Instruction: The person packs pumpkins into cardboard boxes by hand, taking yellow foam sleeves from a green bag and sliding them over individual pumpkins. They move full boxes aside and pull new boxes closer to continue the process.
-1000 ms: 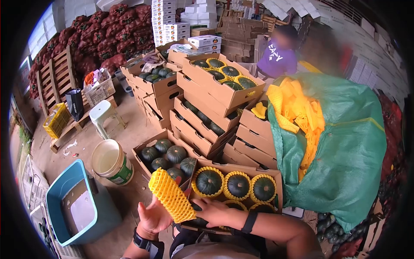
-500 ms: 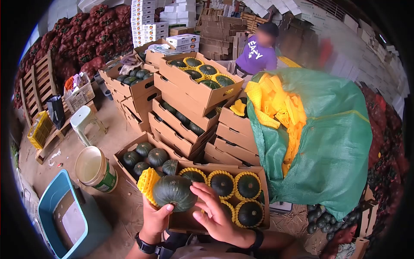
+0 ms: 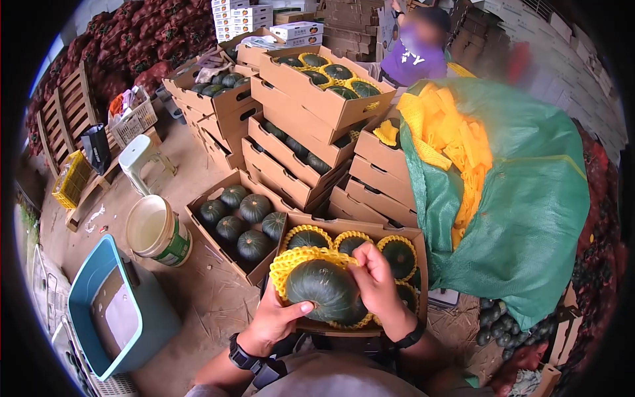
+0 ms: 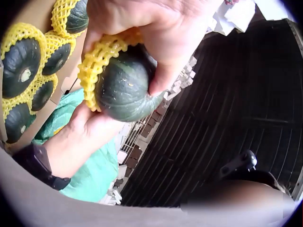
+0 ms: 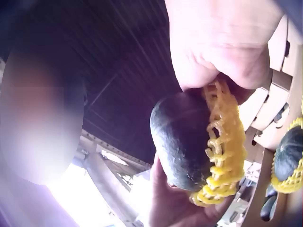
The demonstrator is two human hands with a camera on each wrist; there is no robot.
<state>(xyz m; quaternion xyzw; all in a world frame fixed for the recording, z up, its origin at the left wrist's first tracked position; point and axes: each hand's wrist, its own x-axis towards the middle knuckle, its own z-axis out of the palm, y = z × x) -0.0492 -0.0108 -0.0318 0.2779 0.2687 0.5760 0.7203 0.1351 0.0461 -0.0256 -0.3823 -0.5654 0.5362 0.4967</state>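
Observation:
A dark green pumpkin [image 3: 321, 288] is held up in front of the body, above an open cardboard box. My left hand [image 3: 272, 319] grips it from the left, thumb across its near face. A yellow foam net sleeve [image 3: 291, 259] wraps the pumpkin's far side, while the near side is bare. With its fingertips, my right hand [image 3: 380, 288] pinches the sleeve's edge at the right. The right wrist view shows the sleeve [image 5: 225, 142] stretched up into those fingers, beside the pumpkin [image 5: 182, 142]. Netted pumpkins [image 3: 398, 258] sit in the box below.
Left of it, another box holds bare pumpkins [image 3: 254, 208]. Stacked cartons [image 3: 317, 106] rise behind. A green sack [image 3: 529, 218] spilling yellow foam nets [image 3: 456, 145] stands at the right. A blue tub [image 3: 155, 314], a bucket [image 3: 155, 228] and a stool [image 3: 142, 159] are at the left.
The right hand was down at a pumpkin in the box, then open beside the lifted one. Now it pinches the sleeve's edge. The sleeve, first with the left hand, now spans the pumpkin's far side.

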